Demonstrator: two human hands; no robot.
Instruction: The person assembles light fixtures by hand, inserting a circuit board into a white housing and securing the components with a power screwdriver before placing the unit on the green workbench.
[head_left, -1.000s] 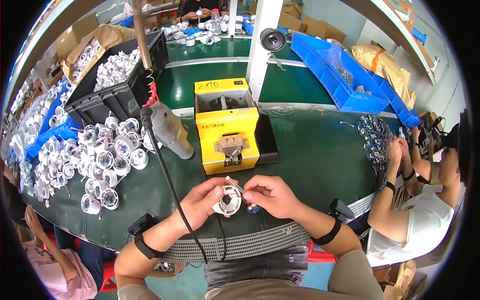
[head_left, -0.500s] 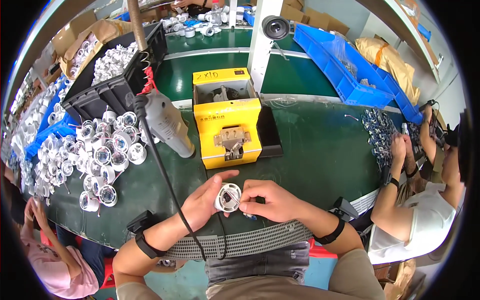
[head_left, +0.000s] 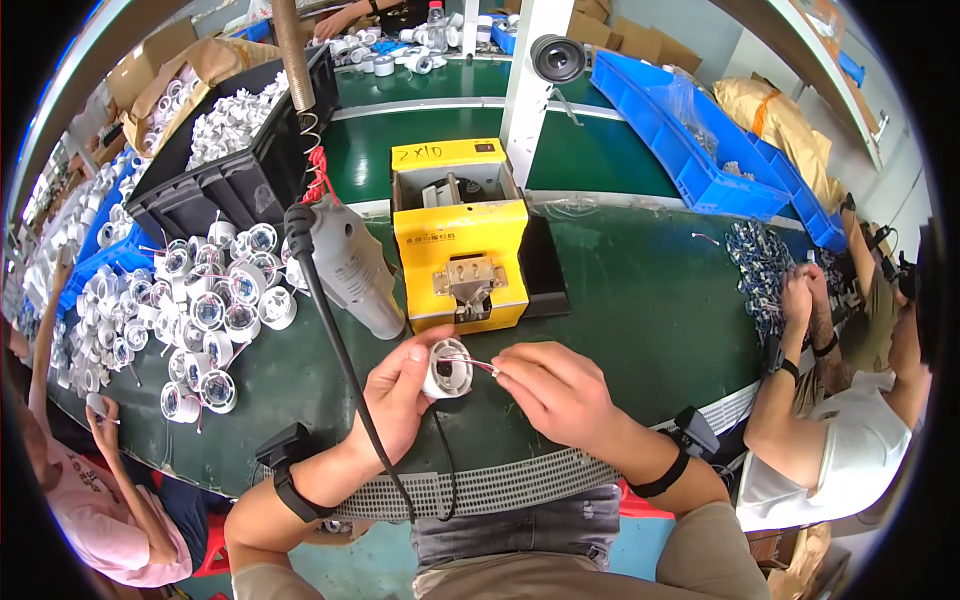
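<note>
My left hand (head_left: 392,405) is wrapped around a small white round plastic housing (head_left: 434,384), its open face turned toward my right hand. Thin red and white wires (head_left: 474,362) run out of the housing. Their end is pinched between the thumb and fingers of my right hand (head_left: 560,393), which sits just right of the housing. Dark parts show inside the housing, too small to make out. Directly beyond my hands stands a yellow machine (head_left: 462,243) with a metal fixture on its front.
A grey handheld power tool (head_left: 352,268) hangs left of the machine, its black cable (head_left: 335,350) crossing my left forearm. Many white housings (head_left: 205,310) are heaped at left by a black crate (head_left: 240,180). Blue trays (head_left: 690,150) and small circuit boards (head_left: 755,265) lie right, near a co-worker (head_left: 830,430).
Both hands have moved slightly up toward the machine. My right hand has drawn away from the housing, so the wires now stretch between them. The power tool has swung a little right.
</note>
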